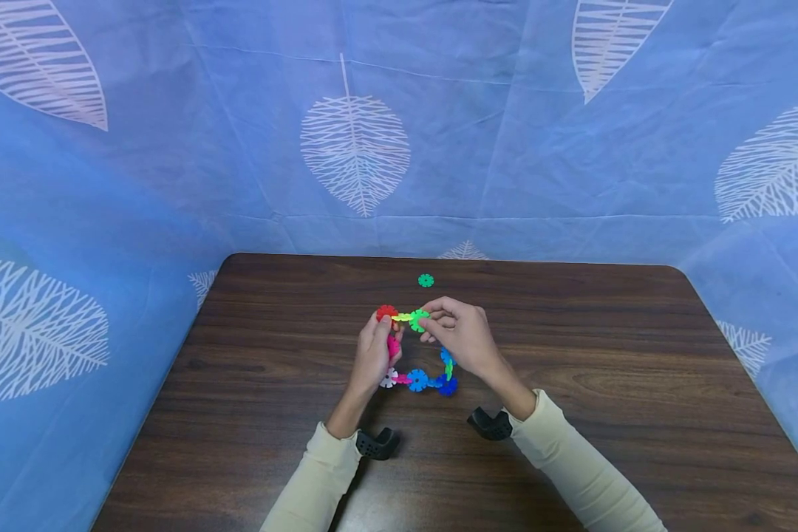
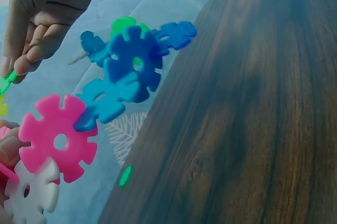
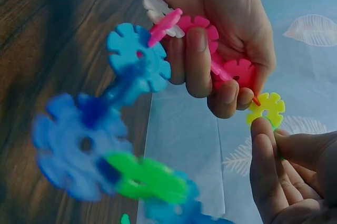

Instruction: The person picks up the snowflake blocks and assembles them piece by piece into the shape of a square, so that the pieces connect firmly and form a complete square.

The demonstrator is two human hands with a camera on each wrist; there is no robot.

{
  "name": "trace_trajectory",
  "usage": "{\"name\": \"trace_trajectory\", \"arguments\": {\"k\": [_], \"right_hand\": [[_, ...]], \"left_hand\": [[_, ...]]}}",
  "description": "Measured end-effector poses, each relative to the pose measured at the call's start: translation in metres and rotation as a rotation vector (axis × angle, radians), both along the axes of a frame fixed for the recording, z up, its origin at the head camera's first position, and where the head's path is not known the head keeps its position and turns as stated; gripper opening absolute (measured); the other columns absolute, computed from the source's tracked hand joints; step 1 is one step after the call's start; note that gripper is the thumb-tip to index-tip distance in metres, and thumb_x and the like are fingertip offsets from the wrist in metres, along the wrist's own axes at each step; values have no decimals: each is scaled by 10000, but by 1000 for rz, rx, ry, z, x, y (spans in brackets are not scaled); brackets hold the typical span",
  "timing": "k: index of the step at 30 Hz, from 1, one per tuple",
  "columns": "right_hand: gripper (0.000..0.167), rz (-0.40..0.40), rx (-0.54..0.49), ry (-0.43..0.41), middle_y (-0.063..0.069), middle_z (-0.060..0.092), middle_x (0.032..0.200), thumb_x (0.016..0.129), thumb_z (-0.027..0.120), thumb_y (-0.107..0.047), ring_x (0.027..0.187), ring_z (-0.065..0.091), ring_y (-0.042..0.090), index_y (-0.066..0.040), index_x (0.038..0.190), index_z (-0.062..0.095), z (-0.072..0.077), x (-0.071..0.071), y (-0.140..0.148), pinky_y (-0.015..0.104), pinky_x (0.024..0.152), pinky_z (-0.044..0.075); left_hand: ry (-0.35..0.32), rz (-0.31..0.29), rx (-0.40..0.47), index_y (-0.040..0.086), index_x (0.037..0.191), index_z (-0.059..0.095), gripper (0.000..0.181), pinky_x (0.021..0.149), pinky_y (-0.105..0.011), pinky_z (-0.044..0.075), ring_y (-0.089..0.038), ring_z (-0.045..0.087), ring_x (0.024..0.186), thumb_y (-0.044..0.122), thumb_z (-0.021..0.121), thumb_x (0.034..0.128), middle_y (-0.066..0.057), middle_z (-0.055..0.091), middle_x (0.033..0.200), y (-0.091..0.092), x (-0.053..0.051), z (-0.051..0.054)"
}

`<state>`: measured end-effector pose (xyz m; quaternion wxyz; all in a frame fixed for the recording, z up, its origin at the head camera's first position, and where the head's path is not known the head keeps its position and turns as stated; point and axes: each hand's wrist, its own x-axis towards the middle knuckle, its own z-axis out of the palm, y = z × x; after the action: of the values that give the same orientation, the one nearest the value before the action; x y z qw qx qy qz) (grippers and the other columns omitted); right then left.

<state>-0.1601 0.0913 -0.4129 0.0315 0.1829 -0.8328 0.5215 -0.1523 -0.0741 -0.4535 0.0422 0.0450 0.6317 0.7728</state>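
A chain of notched plastic snowflake discs hangs in a loop from my left hand, which grips it by the red disc and the pink disc. A yellow disc juts from the red end. My right hand pinches a light green disc that meets the yellow one edge to edge; fingers partly hide that joint. Lower in the loop are a white disc, a light blue disc and a dark blue disc. The far blue end dangles below my right hand.
One loose green disc lies on the brown wooden table, near its back edge. Behind the table hangs a blue cloth with white leaf prints. Black wrist straps sit at both cuffs.
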Motion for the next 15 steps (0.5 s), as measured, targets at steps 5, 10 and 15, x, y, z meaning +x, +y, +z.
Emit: {"name": "trace_trajectory", "arguments": {"k": [5, 10, 15], "right_hand": [[137, -19, 40, 28, 143, 703, 822, 869, 663, -55, 647, 705, 238, -14, 999, 674, -1, 0, 2, 327, 608, 577], [140, -20, 50, 15, 112, 714, 827, 872, 666, -85, 644, 702, 204, -26, 997, 689, -2, 0, 4, 322, 608, 576], [151, -26, 47, -9, 108, 712, 830, 884, 654, -107, 660, 706, 247, -35, 1013, 688, -3, 0, 5, 300, 610, 577]], "left_hand": [[-1, -13, -29, -90, 927, 398, 244, 373, -155, 259, -74, 312, 403, 78, 251, 1024, -60, 409, 706, 2, 7, 15], [-8, -28, -29, -17, 878, 405, 239, 374, -157, 258, -68, 307, 406, 80, 241, 1024, -58, 402, 705, 5, 8, 15], [26, -31, -70, -84, 921, 418, 257, 382, -157, 279, -74, 329, 416, 82, 254, 1028, -71, 425, 715, 4, 7, 13]]}}
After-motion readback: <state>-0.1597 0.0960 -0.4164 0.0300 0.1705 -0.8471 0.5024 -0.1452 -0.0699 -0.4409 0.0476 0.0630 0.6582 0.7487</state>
